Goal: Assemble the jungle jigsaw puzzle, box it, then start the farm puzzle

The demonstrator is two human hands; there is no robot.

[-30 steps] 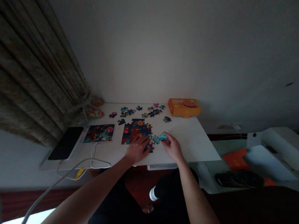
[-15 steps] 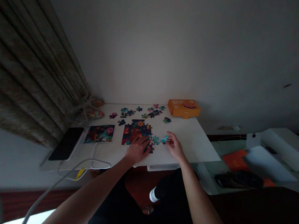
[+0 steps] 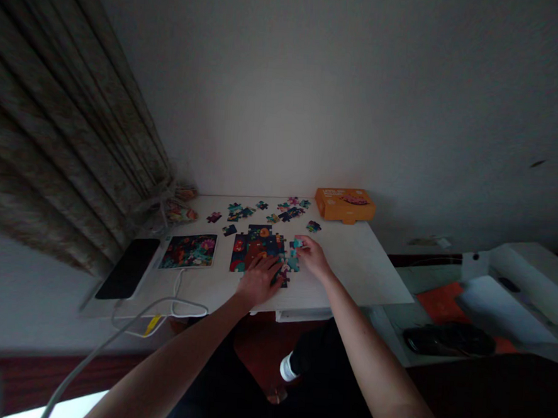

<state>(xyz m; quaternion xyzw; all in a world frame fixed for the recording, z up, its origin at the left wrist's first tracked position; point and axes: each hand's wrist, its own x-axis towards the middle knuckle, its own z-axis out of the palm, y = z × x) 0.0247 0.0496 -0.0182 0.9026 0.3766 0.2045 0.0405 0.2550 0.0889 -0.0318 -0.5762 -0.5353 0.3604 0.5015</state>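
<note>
A partly joined jigsaw puzzle (image 3: 253, 242), dark with red and brown figures, lies on the white table (image 3: 351, 264). My left hand (image 3: 260, 278) rests flat on its lower part with the fingers spread, covering some of the picture. My right hand (image 3: 311, 256) pinches a teal puzzle piece (image 3: 298, 243) at the puzzle's right edge, just above a light teal piece (image 3: 293, 263) joined there. Whether the held piece touches the puzzle I cannot tell. To the left lies a printed reference picture (image 3: 189, 251) with matching colours.
Loose puzzle pieces (image 3: 241, 213) and more loose pieces (image 3: 292, 213) lie along the back. An orange box (image 3: 346, 205) stands at the back right. On the left are a black tablet (image 3: 128, 268), a white cable (image 3: 191, 302) and a plastic bag (image 3: 165, 208). A curtain (image 3: 77, 114) hangs beside them.
My right hand has moved left and slightly away from me, bringing the teal puzzle piece to the puzzle's right edge. My left hand stays on the puzzle.
</note>
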